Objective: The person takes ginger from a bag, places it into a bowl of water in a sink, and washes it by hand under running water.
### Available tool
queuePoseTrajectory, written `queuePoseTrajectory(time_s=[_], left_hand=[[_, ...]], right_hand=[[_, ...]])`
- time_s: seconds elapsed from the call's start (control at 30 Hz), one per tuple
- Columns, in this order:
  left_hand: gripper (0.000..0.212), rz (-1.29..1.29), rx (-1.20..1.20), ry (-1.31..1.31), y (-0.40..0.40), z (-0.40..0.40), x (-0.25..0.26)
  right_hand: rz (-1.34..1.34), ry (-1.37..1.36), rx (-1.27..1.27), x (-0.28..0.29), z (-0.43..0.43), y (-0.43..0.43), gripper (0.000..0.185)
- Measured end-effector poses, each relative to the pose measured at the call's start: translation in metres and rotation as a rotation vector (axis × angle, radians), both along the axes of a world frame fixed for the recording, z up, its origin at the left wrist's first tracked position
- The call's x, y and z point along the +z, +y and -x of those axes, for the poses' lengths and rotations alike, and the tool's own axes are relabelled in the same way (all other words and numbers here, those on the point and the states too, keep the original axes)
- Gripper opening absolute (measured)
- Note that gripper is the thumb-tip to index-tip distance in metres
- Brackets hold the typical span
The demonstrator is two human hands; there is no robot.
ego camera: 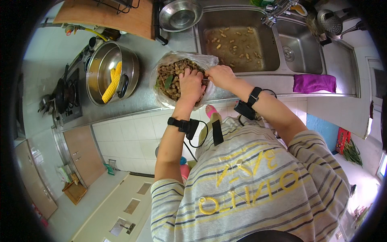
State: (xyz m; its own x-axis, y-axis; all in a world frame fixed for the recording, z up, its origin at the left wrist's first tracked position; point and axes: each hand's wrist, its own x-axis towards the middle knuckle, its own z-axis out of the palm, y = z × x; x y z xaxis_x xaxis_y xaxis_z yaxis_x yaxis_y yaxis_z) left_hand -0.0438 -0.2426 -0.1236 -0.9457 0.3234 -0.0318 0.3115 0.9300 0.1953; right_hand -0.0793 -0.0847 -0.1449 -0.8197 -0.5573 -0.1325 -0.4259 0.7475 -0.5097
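A clear plastic bag [208, 59] full of unshelled, soil-brown peanuts [170, 90] stands on the steel counter. A green leaf [168, 81] lies among the nuts. My left hand [191, 83] is down in the bag, fingers bent into the peanuts; whether it grips any is hidden. At the bag's right side, my right hand [222, 76] pinches the rim of the plastic. Just beyond that hand is the larger sink basin [269, 57], where scattered peanuts [223, 35] lie in murky brown water.
Left of the bag, a deep steel pot [131, 72] holds yellow corn cobs [112, 86]. A steel bowl [181, 15] sits behind, beside the sink. The smaller basin [299, 39], faucet [269, 19] and a purple cloth [314, 83] are at right. A gas stove [72, 93] is far left.
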Motion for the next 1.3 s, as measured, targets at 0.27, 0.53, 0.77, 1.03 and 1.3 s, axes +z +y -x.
queuePoseTrajectory(time_s=[0.27, 0.53, 0.77, 1.03, 1.3], left_hand=[[0.023, -0.109, 0.008, 0.007, -0.009, -0.004, -0.004], [0.019, -0.192, 0.014, -0.087, -0.019, -0.006, -0.008], [0.02, -0.072, -0.013, -0.068, -0.009, -0.006, 0.0], [0.019, -0.444, 0.069, -0.015, -0.028, -0.006, 0.0], [0.027, -0.408, 0.09, 0.089, -0.045, -0.016, 0.009]], right_hand=[[-0.139, -0.068, -0.13, -0.006, 0.004, -0.011, 0.021], [-0.033, 0.073, -0.078, -0.024, 0.005, -0.022, 0.017], [0.076, -0.137, -0.099, -0.021, 0.013, -0.013, 0.022], [0.456, -0.528, -0.04, -0.024, 0.011, 0.004, 0.033], [0.688, -0.478, -0.383, -0.006, 0.019, 0.026, 0.028]])
